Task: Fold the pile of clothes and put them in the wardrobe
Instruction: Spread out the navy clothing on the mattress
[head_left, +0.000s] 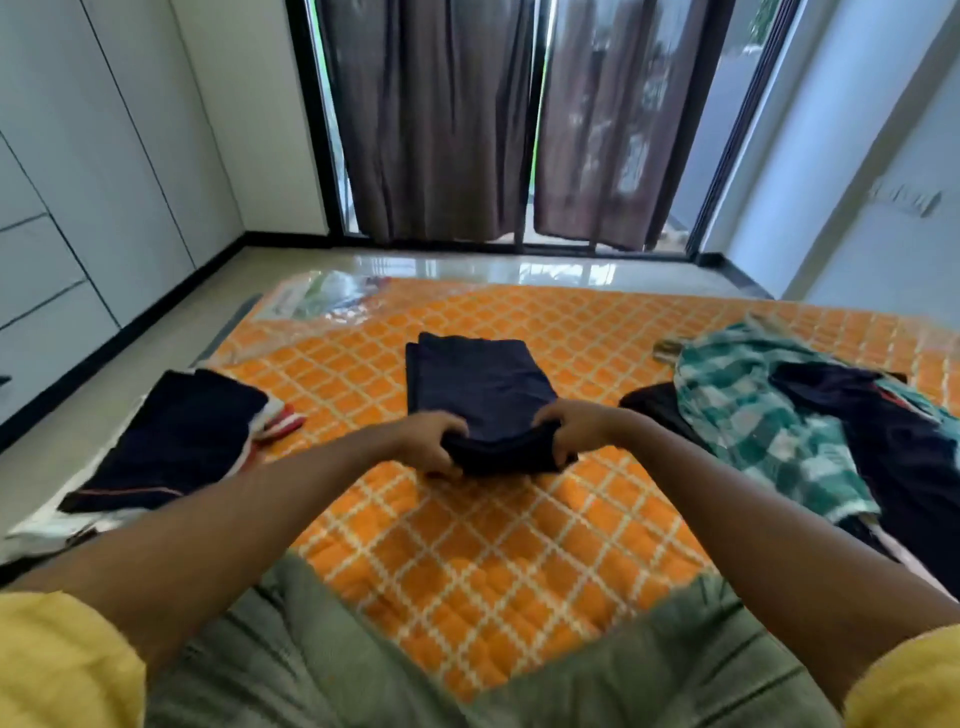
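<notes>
Navy garment (483, 384) lies at the middle of the orange mattress (493, 545), its near end doubled over and partly hidden by the left hand (428, 441) and right hand (576, 434); the unfolded pile (769, 415) at the right edge is cut off by the frame. Each hand grips that near fold, fingers curled round it, both arms stretched forward

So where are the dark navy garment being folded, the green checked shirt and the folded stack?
Dark navy garment (483, 384), head view, flat middle panel.
Green-and-white checked shirt (748, 415), head view, crumpled middle.
Folded dark stack (176, 441), head view, top layer.
</notes>
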